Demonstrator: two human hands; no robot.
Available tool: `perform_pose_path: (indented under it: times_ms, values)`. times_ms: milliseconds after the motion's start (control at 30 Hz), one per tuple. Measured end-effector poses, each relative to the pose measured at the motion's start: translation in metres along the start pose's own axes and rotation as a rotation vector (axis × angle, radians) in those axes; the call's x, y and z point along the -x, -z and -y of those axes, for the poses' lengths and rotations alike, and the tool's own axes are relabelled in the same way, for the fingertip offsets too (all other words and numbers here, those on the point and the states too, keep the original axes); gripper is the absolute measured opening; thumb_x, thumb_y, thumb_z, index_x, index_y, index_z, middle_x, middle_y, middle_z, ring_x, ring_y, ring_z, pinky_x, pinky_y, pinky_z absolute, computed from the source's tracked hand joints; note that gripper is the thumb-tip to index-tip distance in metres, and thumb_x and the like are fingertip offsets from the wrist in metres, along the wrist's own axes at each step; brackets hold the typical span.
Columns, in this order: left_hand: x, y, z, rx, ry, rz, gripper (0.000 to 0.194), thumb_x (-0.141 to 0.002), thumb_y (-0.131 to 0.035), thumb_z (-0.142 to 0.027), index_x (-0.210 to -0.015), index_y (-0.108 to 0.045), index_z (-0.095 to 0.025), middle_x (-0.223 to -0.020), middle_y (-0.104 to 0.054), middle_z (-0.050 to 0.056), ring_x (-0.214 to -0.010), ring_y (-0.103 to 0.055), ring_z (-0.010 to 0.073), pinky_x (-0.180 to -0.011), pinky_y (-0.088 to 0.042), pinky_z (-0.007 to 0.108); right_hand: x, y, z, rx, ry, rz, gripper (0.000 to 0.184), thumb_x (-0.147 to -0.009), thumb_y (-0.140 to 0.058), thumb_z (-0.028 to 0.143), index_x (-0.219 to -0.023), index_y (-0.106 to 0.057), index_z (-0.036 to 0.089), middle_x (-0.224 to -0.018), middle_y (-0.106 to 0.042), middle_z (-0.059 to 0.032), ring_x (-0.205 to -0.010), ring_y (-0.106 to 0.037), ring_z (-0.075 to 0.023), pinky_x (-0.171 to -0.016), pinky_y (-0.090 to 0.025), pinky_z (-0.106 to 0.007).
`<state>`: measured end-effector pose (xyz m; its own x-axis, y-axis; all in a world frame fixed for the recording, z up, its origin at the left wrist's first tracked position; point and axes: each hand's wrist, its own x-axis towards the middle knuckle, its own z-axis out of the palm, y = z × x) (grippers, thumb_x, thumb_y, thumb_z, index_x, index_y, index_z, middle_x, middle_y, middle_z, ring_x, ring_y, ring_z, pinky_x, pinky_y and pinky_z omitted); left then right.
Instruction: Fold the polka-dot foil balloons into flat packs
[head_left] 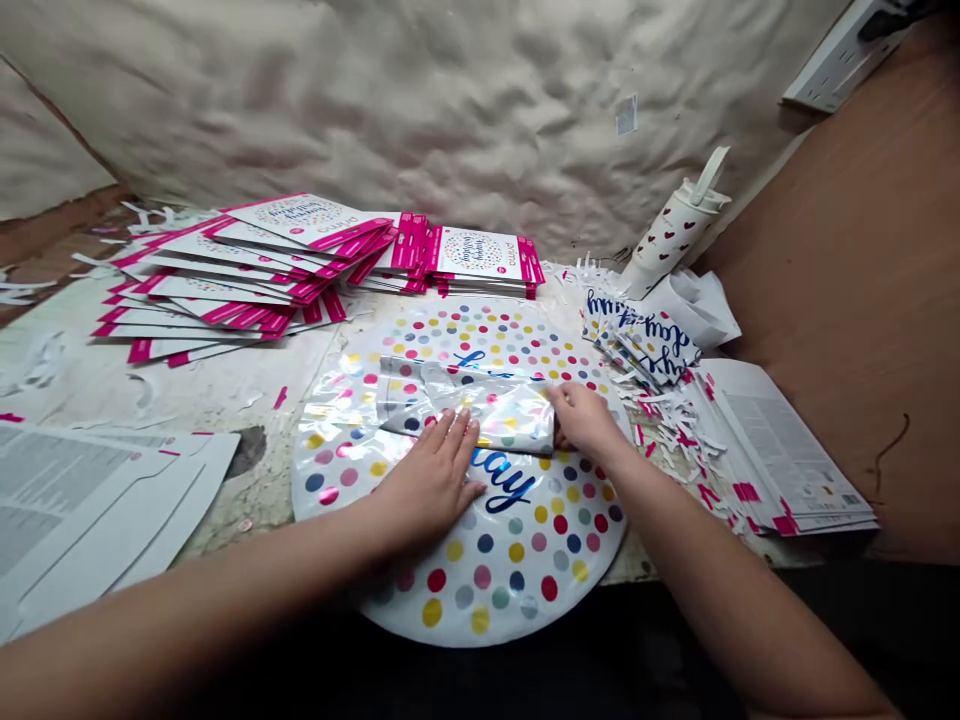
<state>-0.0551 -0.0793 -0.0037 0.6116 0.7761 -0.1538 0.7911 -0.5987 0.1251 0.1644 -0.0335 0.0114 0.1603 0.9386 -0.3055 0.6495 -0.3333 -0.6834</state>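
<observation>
A round foil balloon (517,560) with coloured dots and blue lettering lies flat on the table in front of me. On top of it lies a second balloon, folded into a shiny strip (465,400). My left hand (431,480) rests flat on the strip's near edge, fingers stretched out together. My right hand (585,420) pinches the strip's right end, fingers closed on the fold.
Piles of pink-and-white packaging cards (247,270) spread across the back left. Folded balloons (649,340) and paper scraps sit at the right, by a heart-patterned bottle (675,235). Printed sheets (787,450) lie right, white sheets (82,510) left. A brown board (862,300) flanks the right.
</observation>
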Motion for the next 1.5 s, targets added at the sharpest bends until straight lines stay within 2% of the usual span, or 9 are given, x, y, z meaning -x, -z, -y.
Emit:
perform_pose_path:
  times_ms: [200, 400, 567, 800, 967, 1100, 1200, 1333, 1500]
  values:
    - [0.003, -0.005, 0.009, 0.051, 0.019, 0.027, 0.069, -0.088, -0.034, -0.049, -0.138, -0.028, -0.002, -0.145, -0.018, 0.022, -0.135, -0.012, 0.0343, -0.109, -0.019, 0.048, 0.046, -0.026, 0.005, 0.695, 0.959, -0.127, 0.035, -0.090, -0.040, 0.020, -0.121, -0.051, 0.010, -0.124, -0.055, -0.0176, -0.116, -0.049, -0.0302, -0.097, -0.039, -0.047]
    - [0.000, 0.006, 0.008, 0.139, 0.034, 0.017, 0.070, -0.088, -0.033, -0.050, -0.139, -0.028, -0.003, -0.145, -0.021, 0.020, -0.135, -0.017, 0.0303, -0.109, -0.022, 0.044, 0.048, -0.033, -0.001, 0.915, 0.888, -0.128, 0.032, -0.083, -0.036, 0.002, -0.102, -0.062, 0.004, -0.103, -0.064, -0.0243, -0.097, -0.061, -0.0324, -0.089, -0.045, -0.052]
    - [-0.002, 0.014, 0.012, 0.089, 0.053, -0.011, 0.056, -0.081, -0.044, -0.022, -0.134, -0.037, -0.004, -0.139, -0.037, 0.019, -0.130, -0.033, 0.0258, -0.107, -0.029, 0.037, 0.085, -0.020, -0.006, 0.632, 1.277, -0.145, 0.032, -0.087, -0.042, 0.010, -0.116, -0.055, 0.015, -0.113, -0.063, -0.0123, -0.116, -0.051, -0.0264, -0.106, -0.030, -0.049]
    - [0.012, 0.007, 0.016, 0.260, -0.214, 0.007, 0.052, -0.086, -0.045, -0.027, -0.137, -0.036, -0.020, -0.144, -0.032, 0.008, -0.133, -0.029, 0.0228, -0.107, -0.030, 0.035, 0.073, -0.015, -0.061, 0.271, 0.702, -0.239, 0.088, -0.078, -0.055, 0.022, -0.144, 0.003, 0.018, -0.149, -0.017, -0.0147, -0.137, -0.018, -0.0276, -0.106, -0.031, -0.049]
    - [0.017, -0.006, 0.012, 0.185, -0.366, 0.064, 0.060, -0.082, -0.049, -0.019, -0.139, -0.031, -0.018, -0.147, -0.023, 0.012, -0.136, -0.018, 0.0267, -0.109, -0.024, 0.043, 0.067, -0.011, -0.057, 0.470, 1.260, 0.094, 0.054, -0.084, -0.043, 0.009, -0.134, -0.038, 0.028, -0.135, -0.047, -0.0051, -0.133, -0.029, -0.0218, -0.109, -0.023, -0.049]
    - [0.030, -0.007, 0.016, 0.229, -0.392, -0.068, 0.044, -0.086, -0.038, -0.013, -0.128, -0.047, -0.015, -0.133, -0.048, 0.014, -0.125, -0.041, 0.0256, -0.104, -0.034, 0.041, 0.062, -0.003, -0.046, 0.332, 1.073, 0.357, 0.029, -0.084, -0.049, 0.017, -0.108, -0.062, 0.024, -0.111, -0.066, -0.0043, -0.111, -0.057, -0.0206, -0.097, -0.039, -0.040]
    - [0.028, 0.005, 0.021, 0.467, -0.155, -0.123, 0.030, -0.088, -0.038, -0.025, -0.102, -0.064, -0.020, -0.101, -0.067, 0.008, -0.095, -0.060, 0.0217, -0.085, -0.049, 0.034, 0.045, 0.001, -0.034, 0.109, 0.668, 0.405, 0.019, -0.081, -0.053, 0.024, -0.094, -0.066, 0.022, -0.093, -0.071, -0.0038, -0.089, -0.065, -0.0203, -0.079, -0.050, -0.034]
    - [-0.003, 0.028, 0.030, 0.861, 0.428, 0.112, 0.033, -0.080, -0.049, -0.047, -0.065, -0.058, -0.019, -0.061, -0.062, 0.000, -0.058, -0.059, 0.0155, -0.051, -0.046, 0.023, 0.015, 0.000, -0.009, 0.017, 0.127, 0.392, 0.023, -0.088, -0.044, 0.033, -0.091, -0.061, 0.017, -0.063, -0.067, -0.0034, -0.054, -0.063, -0.0179, -0.051, -0.050, -0.029]
    - [-0.038, 0.032, 0.038, 1.139, 0.695, 0.381, 0.031, -0.070, -0.061, -0.046, -0.061, -0.052, -0.017, -0.054, -0.061, 0.002, -0.042, -0.052, 0.0115, -0.037, -0.034, 0.019, 0.015, -0.013, 0.020, 0.298, 0.366, -0.061, 0.033, -0.091, -0.039, 0.039, -0.109, -0.054, 0.016, -0.090, -0.066, -0.0128, -0.078, -0.064, -0.0239, -0.067, -0.051, -0.036]
